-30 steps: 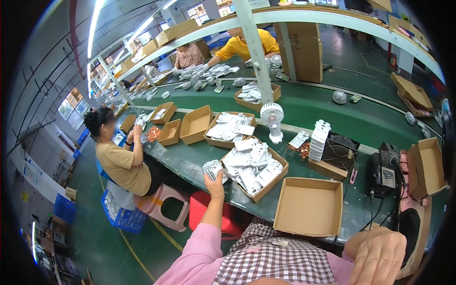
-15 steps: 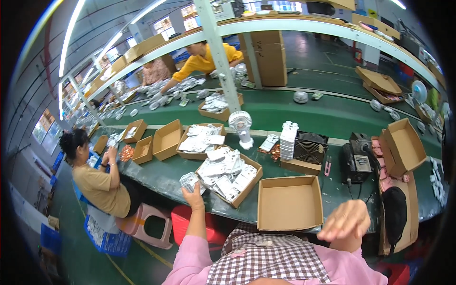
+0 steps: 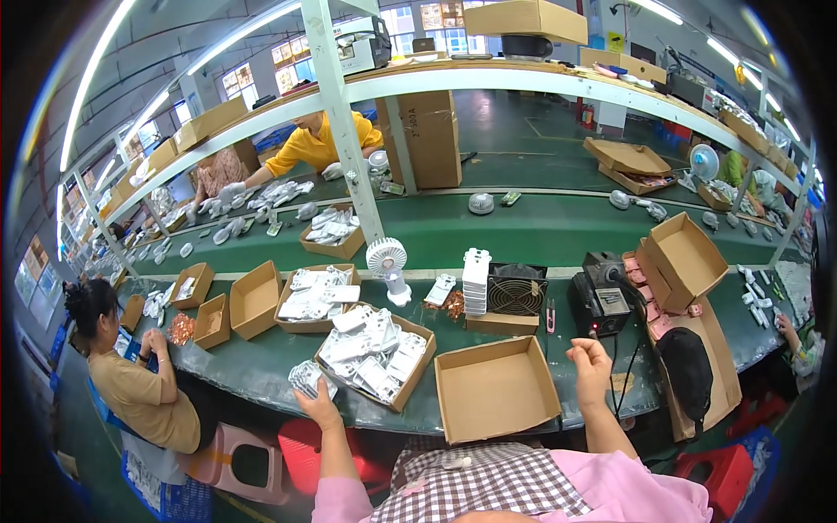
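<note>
My left hand point(image 3: 321, 408) grips a small stack of white plastic casings point(image 3: 306, 378) at the table's front edge. Right beside it is a cardboard box heaped with similar white casings point(image 3: 375, 349). An open cardboard tray point(image 3: 497, 392) with a bare bottom lies in front of me. To the right of that tray, my right hand point(image 3: 591, 364) is raised above the table, its fingers curled in with nothing visible in them. Beyond the tray rises a tall stack of white casings point(image 3: 475, 281), next to a black fan unit point(image 3: 516, 290).
A white desk fan point(image 3: 388, 261) stands behind the heaped box. Right of the tray are pink-handled tweezers point(image 3: 550, 315), a black soldering station point(image 3: 602, 296) and a black pouch point(image 3: 687, 370). A co-worker point(image 3: 139, 383) sits at left; another in yellow point(image 3: 318, 144) reaches over the far belt.
My view has swung to the right. The right hand, stretched out and blurred earlier, has moved away from me and curled its fingers. My left hand keeps hold of the casings.
</note>
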The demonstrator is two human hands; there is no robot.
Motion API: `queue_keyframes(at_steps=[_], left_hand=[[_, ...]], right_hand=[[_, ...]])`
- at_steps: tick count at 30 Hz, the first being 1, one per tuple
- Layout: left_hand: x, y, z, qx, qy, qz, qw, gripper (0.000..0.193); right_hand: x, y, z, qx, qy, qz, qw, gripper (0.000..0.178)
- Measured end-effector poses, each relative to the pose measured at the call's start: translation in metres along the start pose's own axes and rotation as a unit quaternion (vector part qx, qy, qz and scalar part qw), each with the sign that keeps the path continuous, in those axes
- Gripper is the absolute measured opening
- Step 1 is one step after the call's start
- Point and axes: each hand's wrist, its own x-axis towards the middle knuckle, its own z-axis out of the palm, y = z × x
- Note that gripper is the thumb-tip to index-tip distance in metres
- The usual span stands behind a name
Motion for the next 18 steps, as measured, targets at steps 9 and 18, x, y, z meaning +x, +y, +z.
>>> queue_keyframes(at_steps=[9,18], left_hand=[[-0.006,0.01,-0.002,-0.056,-0.02,0.008,0.998,0.048],[-0.007,0.009,-0.004,-0.051,-0.029,-0.005,0.998,0.05]], right_hand=[[-0.007,0.053,-0.01,-0.216,-0.025,0.004,0.976,0.03],[-0.011,0.067,0.001,-0.131,-0.066,0.095,0.985,0.029]])
